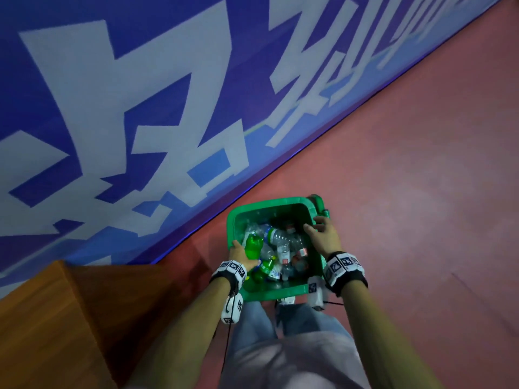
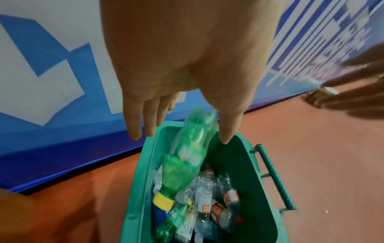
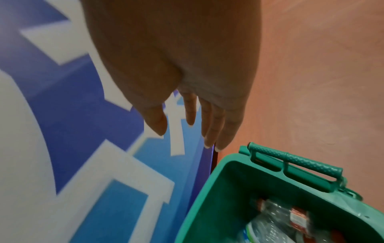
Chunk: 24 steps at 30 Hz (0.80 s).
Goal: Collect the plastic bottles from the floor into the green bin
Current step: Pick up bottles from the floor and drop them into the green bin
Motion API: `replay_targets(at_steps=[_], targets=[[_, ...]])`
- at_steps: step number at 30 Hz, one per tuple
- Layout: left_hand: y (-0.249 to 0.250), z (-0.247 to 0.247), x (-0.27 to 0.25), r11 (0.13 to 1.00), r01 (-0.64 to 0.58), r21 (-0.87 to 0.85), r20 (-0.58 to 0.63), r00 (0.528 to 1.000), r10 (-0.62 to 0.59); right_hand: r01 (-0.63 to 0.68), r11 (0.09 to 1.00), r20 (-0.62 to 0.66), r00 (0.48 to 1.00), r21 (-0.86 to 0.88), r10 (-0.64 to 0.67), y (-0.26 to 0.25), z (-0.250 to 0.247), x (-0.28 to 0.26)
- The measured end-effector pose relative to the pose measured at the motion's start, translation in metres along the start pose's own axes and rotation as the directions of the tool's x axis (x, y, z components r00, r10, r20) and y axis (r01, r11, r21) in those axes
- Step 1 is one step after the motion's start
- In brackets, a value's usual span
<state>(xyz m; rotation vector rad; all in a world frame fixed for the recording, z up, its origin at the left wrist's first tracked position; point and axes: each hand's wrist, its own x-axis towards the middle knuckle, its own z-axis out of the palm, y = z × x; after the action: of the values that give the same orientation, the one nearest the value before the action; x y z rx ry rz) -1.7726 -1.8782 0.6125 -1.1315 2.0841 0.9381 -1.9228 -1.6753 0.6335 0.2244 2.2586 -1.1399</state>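
The green bin [image 1: 269,202] stands on the red floor before me, holding several clear plastic bottles [image 1: 283,248] with red labels. My left hand [image 1: 238,252] hovers over the bin's left rim with straight fingers. A green bottle [image 1: 254,245] with a yellow cap hangs just under it, cap down and blurred. In the left wrist view this green bottle [image 2: 187,157] drops away from my left hand [image 2: 182,134] into the bin [image 2: 141,180]. My right hand [image 1: 323,234] is over the right rim, holding nothing. In the right wrist view my right hand [image 3: 187,138] is spread above the bin [image 3: 199,197].
A blue wall [image 1: 140,108] with large white characters runs close behind the bin. A brown wooden block [image 1: 56,318] sits at my lower left. The bin's bar handle [image 1: 320,204] sticks out on its far right side. Red floor [image 1: 421,192] stretches to the right.
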Motion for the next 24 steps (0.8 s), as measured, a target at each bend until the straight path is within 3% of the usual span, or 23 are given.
replay_targets(at_steps=[2, 5, 9, 11, 15, 20, 24], targets=[[0.007, -0.005, -0.001, 0.999, -0.016, 0.032, 0.01, 1.0, 0.015, -0.001, 0.996, -0.05, 0.999, 0.088, 0.005, -0.004, -0.008, -0.01], [0.026, -0.032, -0.014, 0.986, -0.164, -0.017, -0.065, 0.984, 0.163, 0.029, 0.992, -0.061, 0.998, 0.12, -0.022, -0.017, -0.015, -0.021], [0.052, -0.088, -0.05, 0.898, -0.431, -0.091, -0.189, 0.892, 0.41, 0.168, 0.984, -0.095, 0.982, 0.06, -0.162, -0.064, -0.029, -0.048], [0.068, -0.119, -0.081, 0.801, -0.578, -0.156, -0.254, 0.807, 0.533, 0.262, 0.964, -0.084, 0.963, 0.052, -0.258, -0.096, -0.04, -0.07], [0.096, -0.17, -0.153, 0.541, -0.822, -0.176, -0.338, 0.567, 0.751, 0.45, 0.882, -0.209, 0.884, 0.141, -0.417, -0.136, -0.054, -0.128], [0.118, -0.195, -0.237, 0.252, -0.952, -0.173, -0.285, 0.294, 0.912, 0.531, 0.839, -0.448, 0.783, 0.12, -0.432, -0.138, -0.073, -0.212], [0.133, -0.181, -0.293, 0.083, -0.983, -0.166, -0.178, 0.113, 0.978, 0.497, 0.867, -0.564, 0.723, 0.025, -0.398, -0.112, -0.106, -0.283]])
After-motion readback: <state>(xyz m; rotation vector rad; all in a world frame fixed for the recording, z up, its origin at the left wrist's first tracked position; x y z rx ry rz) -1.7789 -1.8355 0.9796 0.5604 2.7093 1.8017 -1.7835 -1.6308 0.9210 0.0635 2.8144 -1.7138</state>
